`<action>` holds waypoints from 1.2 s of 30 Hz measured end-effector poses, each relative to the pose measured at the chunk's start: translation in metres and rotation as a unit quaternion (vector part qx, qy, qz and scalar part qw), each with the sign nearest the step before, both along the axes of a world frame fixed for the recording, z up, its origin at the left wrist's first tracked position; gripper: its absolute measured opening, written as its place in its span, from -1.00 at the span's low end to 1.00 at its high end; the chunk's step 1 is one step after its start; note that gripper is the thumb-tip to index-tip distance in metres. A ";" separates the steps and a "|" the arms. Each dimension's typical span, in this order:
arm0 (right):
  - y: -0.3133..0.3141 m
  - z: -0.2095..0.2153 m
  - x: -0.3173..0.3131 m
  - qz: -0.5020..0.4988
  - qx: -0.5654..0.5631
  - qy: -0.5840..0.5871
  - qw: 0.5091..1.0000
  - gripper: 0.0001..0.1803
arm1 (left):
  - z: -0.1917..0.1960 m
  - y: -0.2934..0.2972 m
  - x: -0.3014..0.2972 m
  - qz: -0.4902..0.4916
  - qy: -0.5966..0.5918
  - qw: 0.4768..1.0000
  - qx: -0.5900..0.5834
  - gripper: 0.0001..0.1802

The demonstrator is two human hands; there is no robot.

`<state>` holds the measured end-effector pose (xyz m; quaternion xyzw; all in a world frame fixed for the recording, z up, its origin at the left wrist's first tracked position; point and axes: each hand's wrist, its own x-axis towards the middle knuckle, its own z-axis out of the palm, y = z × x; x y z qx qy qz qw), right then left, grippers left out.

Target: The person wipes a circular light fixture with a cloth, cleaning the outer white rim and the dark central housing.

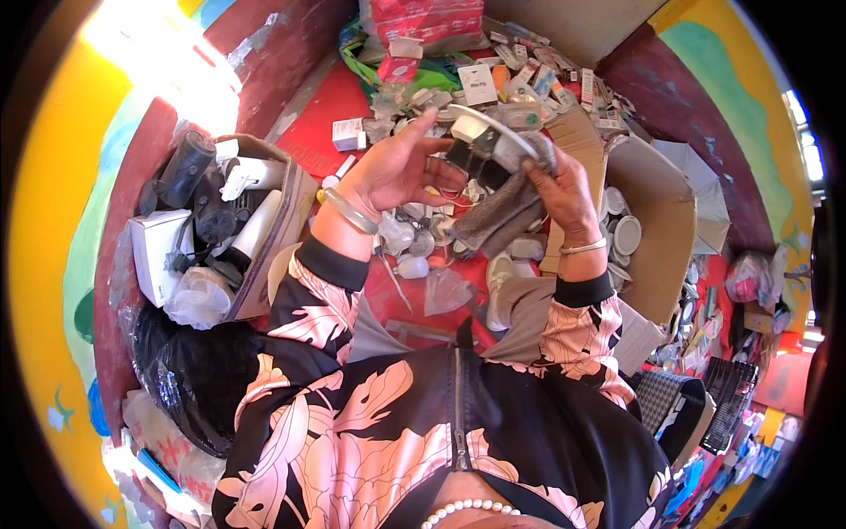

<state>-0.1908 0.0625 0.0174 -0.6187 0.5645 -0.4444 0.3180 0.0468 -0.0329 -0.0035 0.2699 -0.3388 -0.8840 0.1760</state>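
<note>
From the head view I see my left hand (397,167) raised over the red floor (308,132), palm toward me, fingers half curled; the fingertips rest on a small black-and-white device (471,145) held up between the two hands. My right hand (564,189) grips the other side of it, fingers wrapped around a grey cloth (502,212) that hangs below the device. A thin white cable (498,119) arcs over the top of the device. I cannot tell just how firmly either hand clamps it, since the cloth hides the right fingers' contact.

The device sits in the air, above the middle of the floor's clutter of small boxes (520,70) and white round parts (414,264), well away from the open cardboard box (256,203) at the left edge and the larger carton (652,212) at the right edge.

My judgement of the risks: the left fingers only touch lightly, so the device could slip out if the right hand shifts on the loose cloth. It would drop among the parts below and be hard to find. The cable loop could also snag on a finger or the bracelet (348,212) and tug the device askew. The glare at the upper left may hide small detail.
</note>
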 end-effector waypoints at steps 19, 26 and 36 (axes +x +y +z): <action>-0.002 -0.019 0.013 -0.013 0.025 -0.449 0.893 -0.69 | -0.012 0.040 -0.045 0.235 0.236 0.940 -0.071 -0.27; -0.003 -0.028 0.016 0.010 0.011 -0.317 0.948 -0.61 | -0.004 0.017 -0.033 0.250 0.125 0.958 -0.058 -0.19; 0.003 -0.006 0.010 0.122 0.073 -0.133 0.981 -0.56 | 0.008 0.023 -0.021 0.140 -0.109 0.907 -0.381 -0.25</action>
